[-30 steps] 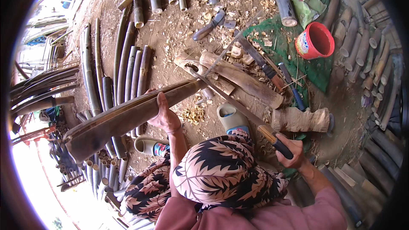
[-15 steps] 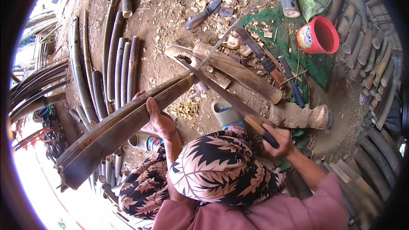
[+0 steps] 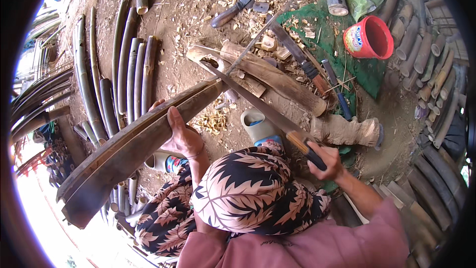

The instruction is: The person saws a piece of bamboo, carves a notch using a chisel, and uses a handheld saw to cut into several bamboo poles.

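Observation:
My left hand (image 3: 179, 134) is closed around a long split bamboo piece (image 3: 114, 168), thumb on the near side and fingers partly hidden behind it. The piece slants from the lower left up toward the middle. In my right hand (image 3: 327, 161) is a long-bladed knife (image 3: 263, 105), gripped by its brown and black handle. Its blade crosses at the far end of the bamboo; whether it touches there I cannot tell. A narrow dark strip (image 3: 258, 37) runs from that end toward the upper right. Beneath lies a hollowed bamboo piece (image 3: 201, 54) beside a split log (image 3: 277, 80).
Another knife (image 3: 233, 11) lies ahead among shavings, and a cleaver-like blade (image 3: 287, 42) rests near a blue-handled tool (image 3: 342, 101). A red bucket (image 3: 350, 44) stands on green netting (image 3: 317, 20). Bamboo poles (image 3: 131, 77) lie at left, with more stacked right (image 3: 414, 39).
The near end of the bamboo has moved slightly down and left. The knife keeps nearly the same place at the far end, and the whole view has shifted a little. Both grips stay.

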A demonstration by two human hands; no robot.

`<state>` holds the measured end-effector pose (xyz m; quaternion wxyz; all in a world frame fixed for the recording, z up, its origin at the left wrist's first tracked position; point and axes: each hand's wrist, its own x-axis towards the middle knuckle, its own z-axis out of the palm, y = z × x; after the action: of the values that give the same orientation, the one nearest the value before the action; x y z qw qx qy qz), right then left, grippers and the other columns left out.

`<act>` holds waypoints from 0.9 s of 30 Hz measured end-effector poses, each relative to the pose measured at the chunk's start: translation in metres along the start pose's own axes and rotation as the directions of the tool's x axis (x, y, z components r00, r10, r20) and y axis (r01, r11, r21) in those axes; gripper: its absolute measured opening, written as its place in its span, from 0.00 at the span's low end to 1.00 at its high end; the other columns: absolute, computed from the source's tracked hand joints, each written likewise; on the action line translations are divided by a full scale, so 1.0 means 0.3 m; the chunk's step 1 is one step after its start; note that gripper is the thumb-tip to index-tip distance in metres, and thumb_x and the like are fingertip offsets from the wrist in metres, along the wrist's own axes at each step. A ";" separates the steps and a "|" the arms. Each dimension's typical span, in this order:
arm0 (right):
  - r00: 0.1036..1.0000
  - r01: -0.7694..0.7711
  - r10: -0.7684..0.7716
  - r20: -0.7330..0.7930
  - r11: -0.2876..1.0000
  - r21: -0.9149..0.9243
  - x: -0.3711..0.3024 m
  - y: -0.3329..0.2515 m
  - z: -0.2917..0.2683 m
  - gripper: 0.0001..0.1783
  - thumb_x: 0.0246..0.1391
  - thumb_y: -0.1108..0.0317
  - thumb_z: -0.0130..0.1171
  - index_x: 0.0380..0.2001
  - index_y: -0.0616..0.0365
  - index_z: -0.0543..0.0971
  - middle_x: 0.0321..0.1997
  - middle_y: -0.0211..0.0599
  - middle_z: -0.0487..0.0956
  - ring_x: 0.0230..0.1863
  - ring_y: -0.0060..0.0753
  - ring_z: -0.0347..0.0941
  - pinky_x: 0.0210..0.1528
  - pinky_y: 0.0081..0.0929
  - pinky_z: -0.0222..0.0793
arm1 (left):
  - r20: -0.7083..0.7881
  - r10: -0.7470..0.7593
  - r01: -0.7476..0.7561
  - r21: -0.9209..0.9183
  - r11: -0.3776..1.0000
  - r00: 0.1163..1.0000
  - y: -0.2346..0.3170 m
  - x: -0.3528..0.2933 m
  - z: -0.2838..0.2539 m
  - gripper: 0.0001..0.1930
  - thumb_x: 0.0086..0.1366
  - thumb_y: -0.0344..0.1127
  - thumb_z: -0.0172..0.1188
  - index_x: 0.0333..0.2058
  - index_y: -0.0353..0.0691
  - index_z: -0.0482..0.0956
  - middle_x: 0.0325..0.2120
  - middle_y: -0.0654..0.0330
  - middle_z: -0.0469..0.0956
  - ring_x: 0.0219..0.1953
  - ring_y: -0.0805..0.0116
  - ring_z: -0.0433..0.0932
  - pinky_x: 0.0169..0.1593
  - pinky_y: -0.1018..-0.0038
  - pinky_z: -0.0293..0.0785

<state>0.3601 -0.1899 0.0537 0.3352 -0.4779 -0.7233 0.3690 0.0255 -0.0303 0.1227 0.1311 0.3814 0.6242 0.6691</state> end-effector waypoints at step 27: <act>0.970 0.092 -0.101 -0.221 0.994 -0.052 0.210 0.046 0.218 0.27 0.47 0.66 0.62 0.53 0.66 0.77 0.25 0.45 0.82 0.22 0.44 0.80 0.28 0.36 0.78 | -0.044 0.005 -0.006 -0.018 1.000 0.999 -0.018 0.007 -0.064 0.18 0.60 0.30 0.67 0.46 0.26 0.79 0.46 0.50 0.80 0.46 0.61 0.79 0.57 0.63 0.72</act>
<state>0.2912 -0.1409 0.0173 0.4217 -0.4874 -0.7110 0.2811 0.0096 -0.0420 0.1196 0.1191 0.3671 0.6197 0.6833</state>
